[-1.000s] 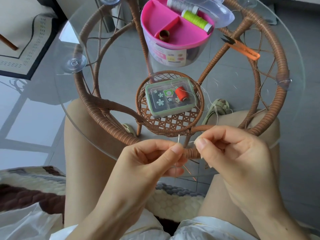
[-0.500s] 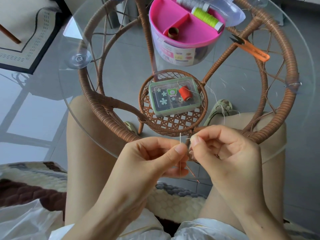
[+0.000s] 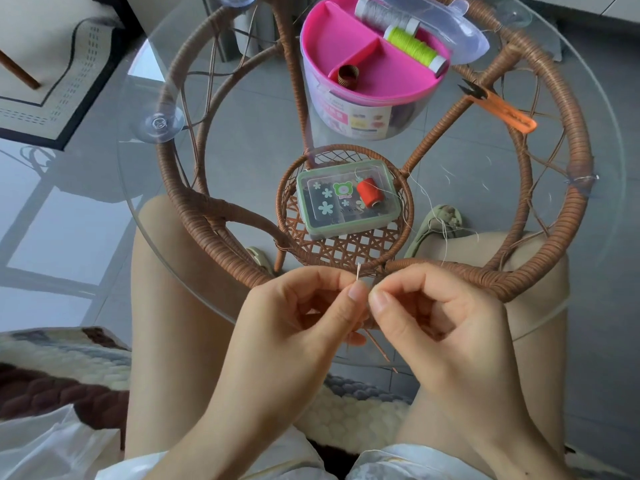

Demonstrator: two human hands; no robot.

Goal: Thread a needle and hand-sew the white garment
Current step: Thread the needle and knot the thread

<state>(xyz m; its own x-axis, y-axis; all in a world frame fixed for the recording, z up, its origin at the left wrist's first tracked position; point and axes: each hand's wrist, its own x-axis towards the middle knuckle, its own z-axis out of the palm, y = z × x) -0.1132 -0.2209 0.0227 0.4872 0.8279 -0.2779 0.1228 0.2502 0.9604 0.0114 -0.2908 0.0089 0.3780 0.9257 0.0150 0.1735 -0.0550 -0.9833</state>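
Head view: the white garment [image 3: 398,459] is lying crumpled across the lap at the bottom edge. Above it, the right grip [image 3: 440,323] is sitting closer than a second ago, its thumb tip almost meeting the left grip [image 3: 298,327], and is pinching pale thread [image 3: 445,244]. The left grip is pinching the needle [image 3: 358,273] upright, thin and silvery, eye end poking out. Beyond, a red spool [image 3: 369,192] is resting on a green box [image 3: 332,220] on the glass desk [image 3: 242,143].

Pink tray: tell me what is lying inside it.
A grey spool and a green spool lie toward the back, a brown thimble in the front compartment. The tray hides what is in the tub beneath.
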